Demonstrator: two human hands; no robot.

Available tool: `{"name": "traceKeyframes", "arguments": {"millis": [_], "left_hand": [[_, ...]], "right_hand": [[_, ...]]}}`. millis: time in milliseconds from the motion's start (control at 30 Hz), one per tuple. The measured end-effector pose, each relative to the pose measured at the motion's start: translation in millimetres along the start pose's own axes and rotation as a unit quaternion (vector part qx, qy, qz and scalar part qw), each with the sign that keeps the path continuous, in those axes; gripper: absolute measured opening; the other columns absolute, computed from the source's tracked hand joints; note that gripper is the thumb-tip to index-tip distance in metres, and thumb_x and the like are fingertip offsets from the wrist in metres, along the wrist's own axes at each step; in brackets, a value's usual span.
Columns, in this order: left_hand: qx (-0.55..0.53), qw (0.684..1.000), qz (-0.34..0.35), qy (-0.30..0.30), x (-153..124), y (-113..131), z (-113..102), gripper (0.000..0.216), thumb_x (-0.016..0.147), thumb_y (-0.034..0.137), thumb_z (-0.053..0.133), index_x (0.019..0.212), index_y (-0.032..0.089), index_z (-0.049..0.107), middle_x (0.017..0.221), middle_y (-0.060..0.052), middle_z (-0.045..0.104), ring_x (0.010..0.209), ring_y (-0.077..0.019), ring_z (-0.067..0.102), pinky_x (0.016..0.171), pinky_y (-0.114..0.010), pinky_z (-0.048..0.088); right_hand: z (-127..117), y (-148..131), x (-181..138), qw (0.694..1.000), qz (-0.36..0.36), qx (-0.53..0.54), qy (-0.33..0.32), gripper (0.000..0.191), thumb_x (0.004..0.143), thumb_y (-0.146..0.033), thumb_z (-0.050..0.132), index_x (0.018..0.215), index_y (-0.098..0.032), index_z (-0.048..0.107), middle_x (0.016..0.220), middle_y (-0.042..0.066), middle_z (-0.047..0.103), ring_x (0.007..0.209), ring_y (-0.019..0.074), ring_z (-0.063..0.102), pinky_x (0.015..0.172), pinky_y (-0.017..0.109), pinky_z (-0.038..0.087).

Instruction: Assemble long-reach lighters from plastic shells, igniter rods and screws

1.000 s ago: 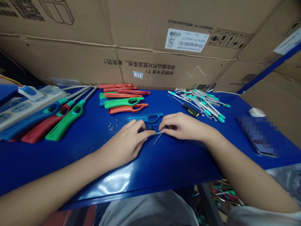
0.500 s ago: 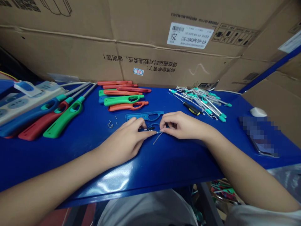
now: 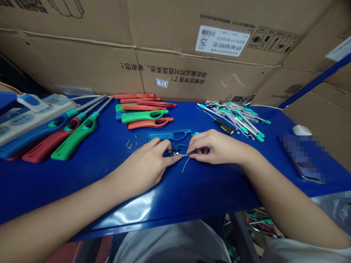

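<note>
My left hand [image 3: 153,159] is closed, thumb and fingers pinching a blue lighter shell half [image 3: 178,146] with small dark and metallic parts in it. Its fingers cover much of the piece. Opposite, my right hand [image 3: 210,148] is closed at the other end of the same piece, its fingertips pinching a thin grey tube [image 3: 185,165] whose loose end hangs towards me. Dark bits show beneath its fingers, partly hidden. Just behind them lies another blue lighter shell half [image 3: 168,135], flat on the table. A small teal piece [image 3: 195,134] peeks out beside my right knuckles.
Orange, red and green lighter shells [image 3: 145,117] are piled behind. Finished-looking lighters [image 3: 74,140] lean by a power strip [image 3: 30,118] at left. Tiny screws [image 3: 129,144] lie near my left hand. Metal lighter rods [image 3: 238,118], a screwdriver [image 3: 223,125] and a phone [image 3: 301,159] are at right.
My right-hand fingers have shifted slightly right, and the thin tube's loose end has swung right and down. The teal piece and dark bits near my right hand now show.
</note>
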State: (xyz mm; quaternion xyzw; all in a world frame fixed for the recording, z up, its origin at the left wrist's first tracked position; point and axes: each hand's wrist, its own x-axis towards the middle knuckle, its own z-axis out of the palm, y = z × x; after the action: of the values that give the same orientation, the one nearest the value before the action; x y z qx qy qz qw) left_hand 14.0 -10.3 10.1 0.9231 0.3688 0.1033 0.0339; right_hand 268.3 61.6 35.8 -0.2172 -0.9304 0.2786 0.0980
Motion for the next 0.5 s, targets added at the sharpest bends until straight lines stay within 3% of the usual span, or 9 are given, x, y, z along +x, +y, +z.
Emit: {"name": "traceKeyframes", "arguments": {"millis": [267, 367, 433, 500], "left_hand": [[0.024, 1.0, 0.001, -0.015, 1, 0, -2, 0.048, 0.099, 0.012, 0.047, 0.14, 0.03, 0.063, 0.111, -0.012, 0.059, 0.103, -0.0288, 0.057, 0.087, -0.045, 0.057], [0.016, 1.0, -0.005, 0.004, 0, -1, -1, 0.047, 0.1, 0.013, 0.046, 0.138, 0.033, 0.064, 0.112, -0.011, 0.061, 0.1, -0.0259, 0.059, 0.086, -0.041, 0.057], [0.011, 1.0, -0.005, 0.014, -1, -1, -1, 0.044, 0.101, 0.015, 0.046, 0.136, 0.032, 0.066, 0.112, -0.01, 0.062, 0.099, -0.0255, 0.06, 0.085, -0.041, 0.057], [0.01, 1.0, -0.003, 0.019, -2, -2, -1, 0.04, 0.102, 0.017, 0.046, 0.134, 0.028, 0.068, 0.112, -0.011, 0.064, 0.1, -0.0265, 0.062, 0.083, -0.041, 0.058]], "right_hand": [[-2, -9, 0, 1.0, 0.005, -0.001, -0.015, 0.014, 0.092, -0.019, 0.065, 0.097, -0.016, 0.077, 0.094, 0.006, 0.074, 0.073, 0.0137, 0.065, 0.07, 0.026, 0.05], [-6, -4, -2, 0.998, 0.011, 0.006, 0.056, 0.015, 0.094, -0.021, 0.061, 0.095, -0.017, 0.075, 0.095, 0.007, 0.075, 0.08, 0.0154, 0.067, 0.074, 0.027, 0.05], [-11, 4, -6, 0.988, 0.055, -0.053, 0.135, 0.015, 0.094, -0.022, 0.061, 0.097, -0.017, 0.074, 0.095, 0.007, 0.074, 0.076, 0.0155, 0.065, 0.072, 0.028, 0.049], [-16, 15, -10, 0.971, 0.106, -0.133, 0.166, 0.017, 0.092, -0.023, 0.063, 0.104, -0.018, 0.073, 0.096, 0.007, 0.072, 0.075, 0.016, 0.062, 0.07, 0.029, 0.046]]}}
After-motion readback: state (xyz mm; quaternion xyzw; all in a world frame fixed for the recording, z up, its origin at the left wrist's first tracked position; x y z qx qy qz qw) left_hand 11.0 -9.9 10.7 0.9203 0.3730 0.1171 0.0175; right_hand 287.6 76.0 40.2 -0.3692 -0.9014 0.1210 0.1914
